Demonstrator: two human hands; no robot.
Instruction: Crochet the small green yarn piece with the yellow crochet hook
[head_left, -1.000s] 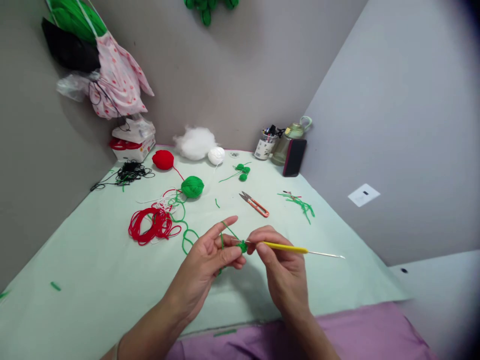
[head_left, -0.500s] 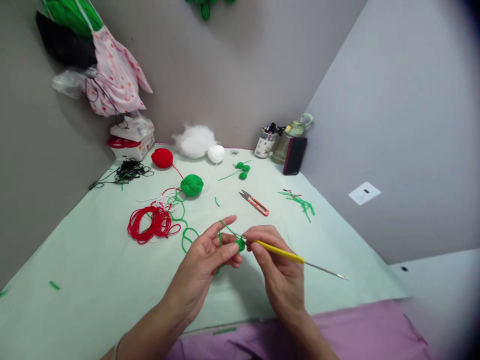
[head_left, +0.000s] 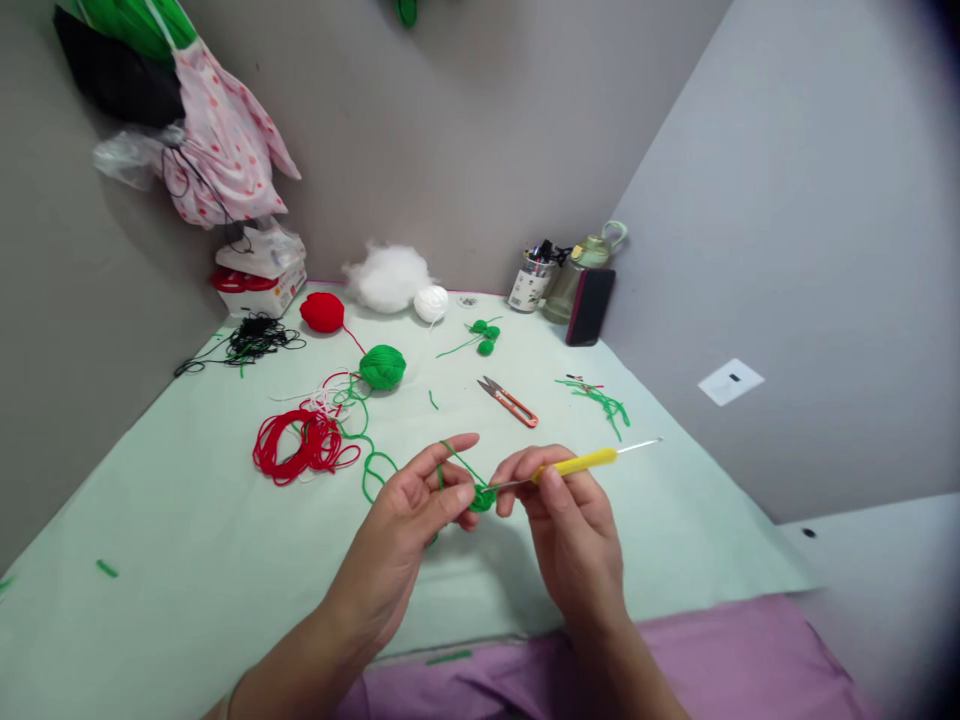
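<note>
Between its thumb and fingers my left hand (head_left: 409, 510) pinches a small green crochet piece (head_left: 482, 498). Green yarn runs up from the piece and over the raised index finger of that hand. My right hand (head_left: 574, 520) grips a crochet hook (head_left: 577, 465) by its yellow handle. One metal end of the hook reaches the green piece; the other points up and to the right. Behind the hands lies a green yarn ball (head_left: 382, 368), with loose green strands trailing toward my left hand.
Orange-handled thread snips (head_left: 508, 401) lie beyond my hands. Red cord (head_left: 289, 445) is coiled at left, near a red yarn ball (head_left: 323, 313). White stuffing (head_left: 388, 278), a white yarn ball (head_left: 431, 303), a pen cup (head_left: 529, 283) and a phone (head_left: 591, 307) stand at the back. Green scraps (head_left: 604, 402) lie right.
The hook has swung: its outer end has risen from pointing down-right to up-right, and its working end now shows at the green piece. My right hand has shifted slightly right.
</note>
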